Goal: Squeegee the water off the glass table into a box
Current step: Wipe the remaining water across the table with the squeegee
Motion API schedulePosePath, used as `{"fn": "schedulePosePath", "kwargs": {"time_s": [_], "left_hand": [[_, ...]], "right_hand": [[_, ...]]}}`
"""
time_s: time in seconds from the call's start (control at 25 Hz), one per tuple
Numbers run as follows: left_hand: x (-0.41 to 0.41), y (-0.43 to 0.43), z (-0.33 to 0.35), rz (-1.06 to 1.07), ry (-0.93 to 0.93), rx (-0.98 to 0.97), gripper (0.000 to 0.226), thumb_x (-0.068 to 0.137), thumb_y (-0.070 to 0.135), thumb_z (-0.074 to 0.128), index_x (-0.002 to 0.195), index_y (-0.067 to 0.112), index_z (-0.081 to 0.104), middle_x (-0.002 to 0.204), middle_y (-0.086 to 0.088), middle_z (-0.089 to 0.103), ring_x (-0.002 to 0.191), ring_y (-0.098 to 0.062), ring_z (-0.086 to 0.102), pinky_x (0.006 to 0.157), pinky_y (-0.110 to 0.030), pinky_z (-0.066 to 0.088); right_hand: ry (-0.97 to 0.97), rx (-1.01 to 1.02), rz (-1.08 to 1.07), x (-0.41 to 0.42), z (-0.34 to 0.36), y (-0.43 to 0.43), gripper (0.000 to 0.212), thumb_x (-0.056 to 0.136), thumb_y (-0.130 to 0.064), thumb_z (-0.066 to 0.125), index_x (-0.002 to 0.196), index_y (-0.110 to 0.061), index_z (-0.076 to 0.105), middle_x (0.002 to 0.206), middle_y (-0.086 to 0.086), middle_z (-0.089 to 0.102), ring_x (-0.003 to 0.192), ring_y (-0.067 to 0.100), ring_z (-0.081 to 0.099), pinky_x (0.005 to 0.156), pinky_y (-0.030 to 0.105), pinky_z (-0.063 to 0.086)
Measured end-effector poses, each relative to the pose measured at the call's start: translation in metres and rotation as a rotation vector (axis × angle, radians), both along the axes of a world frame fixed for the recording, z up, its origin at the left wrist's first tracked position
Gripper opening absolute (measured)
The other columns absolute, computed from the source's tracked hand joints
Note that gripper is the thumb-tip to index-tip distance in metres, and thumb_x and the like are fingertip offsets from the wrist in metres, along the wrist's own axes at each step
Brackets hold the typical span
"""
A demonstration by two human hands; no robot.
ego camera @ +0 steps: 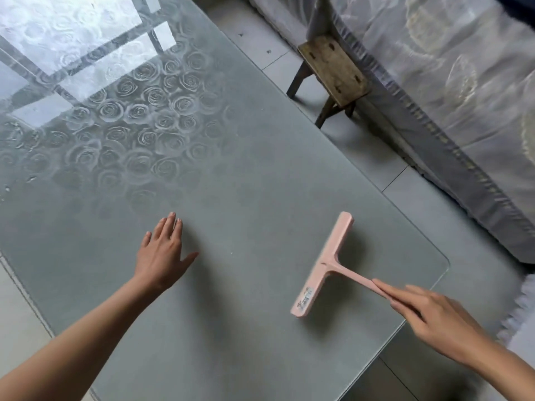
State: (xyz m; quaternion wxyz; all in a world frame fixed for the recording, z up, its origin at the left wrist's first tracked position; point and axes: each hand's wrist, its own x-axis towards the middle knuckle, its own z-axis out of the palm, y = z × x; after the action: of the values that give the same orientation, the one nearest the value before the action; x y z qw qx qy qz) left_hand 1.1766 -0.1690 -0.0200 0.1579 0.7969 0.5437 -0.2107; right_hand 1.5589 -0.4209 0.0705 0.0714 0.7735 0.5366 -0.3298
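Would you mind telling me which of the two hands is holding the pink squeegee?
The right hand, which grips the pink squeegee by its handle; the left hand is spread open over the glass table, holding nothing.

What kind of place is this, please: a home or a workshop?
Probably a room in a home: a rose-patterned glass table, a small wooden stool on the tiled floor, and a fabric-covered sofa or bed.
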Motion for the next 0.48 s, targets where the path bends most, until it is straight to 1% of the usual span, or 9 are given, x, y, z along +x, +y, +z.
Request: {"fn": "schedulePosePath", "kwargs": {"time_s": [0.04, 0.12, 0.2, 0.24, 0.36, 0.48], "left_hand": [[0.004, -0.002, -0.003, 0.016, 0.008, -0.033, 0.084, 0.090, 0.054, 0.050, 0.152, 0.010, 0.015, 0.161, -0.005, 0.003, 0.148, -0.021, 0.005, 0.118, -0.039, 0.017], [0.005, -0.004, -0.007, 0.052, -0.008, -0.094, 0.082, 0.091, 0.049, 0.053, 0.151, 0.007, 0.016, 0.161, -0.006, 0.001, 0.148, -0.022, 0.005, 0.117, -0.039, 0.021], [0.005, -0.002, -0.011, 0.082, -0.032, -0.106, 0.079, 0.092, 0.042, 0.053, 0.151, 0.006, 0.015, 0.161, -0.007, 0.001, 0.148, -0.022, 0.004, 0.118, -0.037, 0.019], [0.005, -0.002, -0.013, 0.088, -0.040, -0.104, 0.077, 0.093, 0.038, 0.053, 0.152, 0.006, 0.015, 0.161, -0.008, 0.001, 0.148, -0.022, 0.004, 0.119, -0.034, 0.017], [0.001, -0.003, -0.015, 0.082, -0.045, -0.117, 0.076, 0.093, 0.031, 0.054, 0.152, 0.007, 0.013, 0.160, -0.007, -0.002, 0.148, -0.021, 0.003, 0.119, -0.032, 0.015], [0.001, -0.001, -0.014, 0.079, -0.047, -0.134, 0.074, 0.093, 0.027, 0.052, 0.153, 0.008, 0.012, 0.161, -0.006, -0.002, 0.148, -0.020, 0.003, 0.119, -0.032, 0.016]], "right_hand": [[-0.006, -0.021, 0.028, -0.005, -0.010, 0.000, 0.050, 0.097, -0.042, 0.040, 0.136, -0.063, 0.016, 0.083, -0.009, 0.048, 0.085, 0.010, 0.058, 0.066, 0.021, 0.040], [0.040, 0.007, 0.026, -0.027, -0.027, 0.011, 0.051, 0.098, -0.038, 0.039, 0.140, -0.057, 0.018, 0.088, -0.008, 0.049, 0.090, 0.017, 0.059, 0.072, 0.029, 0.044], [0.071, 0.066, 0.015, -0.049, -0.041, 0.027, 0.050, 0.099, -0.036, 0.037, 0.143, -0.052, 0.021, 0.089, -0.006, 0.048, 0.089, 0.023, 0.059, 0.075, 0.036, 0.045], [0.071, 0.084, 0.014, -0.057, -0.045, 0.033, 0.049, 0.099, -0.036, 0.036, 0.143, -0.052, 0.021, 0.090, -0.005, 0.048, 0.090, 0.024, 0.059, 0.076, 0.037, 0.046], [0.091, 0.113, 0.006, -0.057, -0.047, 0.037, 0.048, 0.099, -0.037, 0.035, 0.142, -0.053, 0.020, 0.087, -0.005, 0.045, 0.088, 0.024, 0.058, 0.076, 0.036, 0.046], [0.155, 0.128, -0.005, -0.027, -0.030, 0.011, 0.051, 0.097, -0.038, 0.043, 0.136, -0.062, 0.022, 0.081, -0.007, 0.048, 0.078, 0.016, 0.058, 0.066, 0.030, 0.045]]}}
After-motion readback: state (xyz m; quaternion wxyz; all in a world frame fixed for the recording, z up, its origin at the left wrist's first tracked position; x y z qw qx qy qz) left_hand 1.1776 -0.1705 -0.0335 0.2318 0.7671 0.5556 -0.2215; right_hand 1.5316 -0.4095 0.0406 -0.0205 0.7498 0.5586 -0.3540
